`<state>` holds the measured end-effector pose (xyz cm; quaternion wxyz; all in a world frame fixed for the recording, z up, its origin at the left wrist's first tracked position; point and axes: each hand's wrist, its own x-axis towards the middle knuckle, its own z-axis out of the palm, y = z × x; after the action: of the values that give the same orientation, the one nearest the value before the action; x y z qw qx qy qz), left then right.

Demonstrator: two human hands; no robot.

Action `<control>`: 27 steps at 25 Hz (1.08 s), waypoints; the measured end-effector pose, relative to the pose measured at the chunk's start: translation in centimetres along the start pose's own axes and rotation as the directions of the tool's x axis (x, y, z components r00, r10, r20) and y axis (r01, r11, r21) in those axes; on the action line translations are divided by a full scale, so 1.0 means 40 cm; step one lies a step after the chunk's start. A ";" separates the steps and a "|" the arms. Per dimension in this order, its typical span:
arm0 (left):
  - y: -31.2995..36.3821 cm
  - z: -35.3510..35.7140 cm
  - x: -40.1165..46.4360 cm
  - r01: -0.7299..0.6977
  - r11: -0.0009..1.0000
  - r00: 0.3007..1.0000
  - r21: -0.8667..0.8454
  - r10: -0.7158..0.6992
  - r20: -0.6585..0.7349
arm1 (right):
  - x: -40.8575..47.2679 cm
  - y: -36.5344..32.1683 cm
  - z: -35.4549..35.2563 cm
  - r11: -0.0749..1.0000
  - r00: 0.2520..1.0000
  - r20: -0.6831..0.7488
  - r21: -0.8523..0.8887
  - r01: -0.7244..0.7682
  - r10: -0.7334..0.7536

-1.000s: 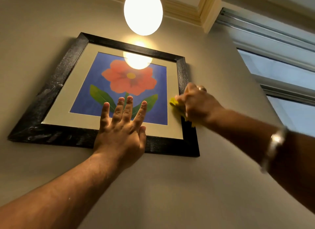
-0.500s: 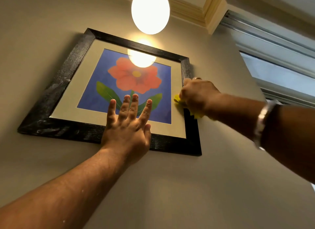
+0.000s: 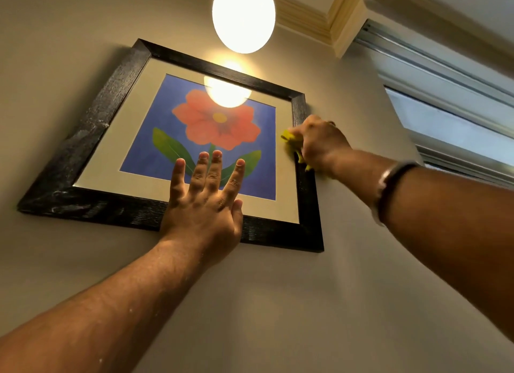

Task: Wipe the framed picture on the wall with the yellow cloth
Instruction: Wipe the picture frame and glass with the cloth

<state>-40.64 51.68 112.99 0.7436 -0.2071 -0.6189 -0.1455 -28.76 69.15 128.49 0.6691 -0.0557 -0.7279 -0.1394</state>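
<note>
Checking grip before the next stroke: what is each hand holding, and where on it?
The right hand holds the yellow cloth bunched under its fingers; only edges show. The left hand holds nothing, pressed flat on the framed picture.

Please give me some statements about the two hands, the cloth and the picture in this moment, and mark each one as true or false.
1. The right hand holds the yellow cloth against the right side of the black frame. True.
2. The left hand is closed in a fist. False: it lies flat with fingers spread, over the bottom edge of the frame and the glass.
3. The picture shows a red flower on a blue background. True.
4. The lamp above the frame is switched off. False: it glows, and its light reflects in the glass.
5. A bracelet is on the left wrist. False: it is on the right wrist.
</note>
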 end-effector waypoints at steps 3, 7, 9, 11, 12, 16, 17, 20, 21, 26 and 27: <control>-0.001 0.002 -0.002 0.002 1.000 1.000 -0.005 -0.002 -0.023 | 0.033 -0.002 0.027 0.996 0.999 0.042 0.088 -0.016 0.013; 0.003 0.005 -0.001 -0.025 1.000 0.999 -0.012 0.025 -0.028 | -0.309 0.038 0.110 0.947 0.988 -0.011 0.281 0.152 -0.156; 0.004 0.007 0.001 -0.028 0.999 0.999 -0.015 0.027 -0.037 | -0.524 0.022 0.142 0.919 0.964 0.002 0.302 0.253 -0.266; 0.003 0.008 0.002 -0.028 1.000 0.999 -0.012 0.028 -0.038 | -0.546 0.026 0.154 0.926 0.959 0.007 0.260 0.273 -0.285; 0.002 0.010 0.004 -0.027 1.000 0.999 -0.009 0.027 -0.042 | -0.490 0.023 0.144 0.939 0.967 -0.003 0.236 0.249 -0.256; 0.000 0.009 -0.003 -0.007 1.000 0.999 0.006 0.007 -0.034 | -0.091 0.015 0.098 0.972 0.999 0.043 0.233 0.004 -0.014; 0.001 0.008 -0.003 -0.004 1.000 1.000 0.013 0.004 -0.025 | 0.001 0.017 0.083 0.969 0.996 0.074 0.239 -0.061 0.044; 0.001 0.003 0.000 0.004 1.000 1.000 0.014 -0.004 -0.005 | 0.108 0.000 0.067 0.970 0.988 0.109 0.203 -0.133 0.112; 0.002 0.001 0.000 0.003 1.000 1.000 0.010 -0.003 -0.001 | 0.084 -0.005 0.064 0.975 0.991 0.101 0.196 -0.109 0.090; 0.005 -0.001 -0.001 -0.004 1.000 1.000 0.018 0.004 0.010 | -0.306 0.047 0.068 0.947 0.959 -0.002 0.159 0.279 -0.282; 0.005 -0.001 -0.001 -0.006 1.000 1.000 0.019 0.006 0.009 | -0.367 0.048 0.059 0.937 0.949 0.010 0.158 0.311 -0.316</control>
<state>-40.54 51.83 112.93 0.7430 -0.2025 -0.6232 -0.1363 -29.05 73.19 114.04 0.6278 0.1107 -0.7476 -0.1864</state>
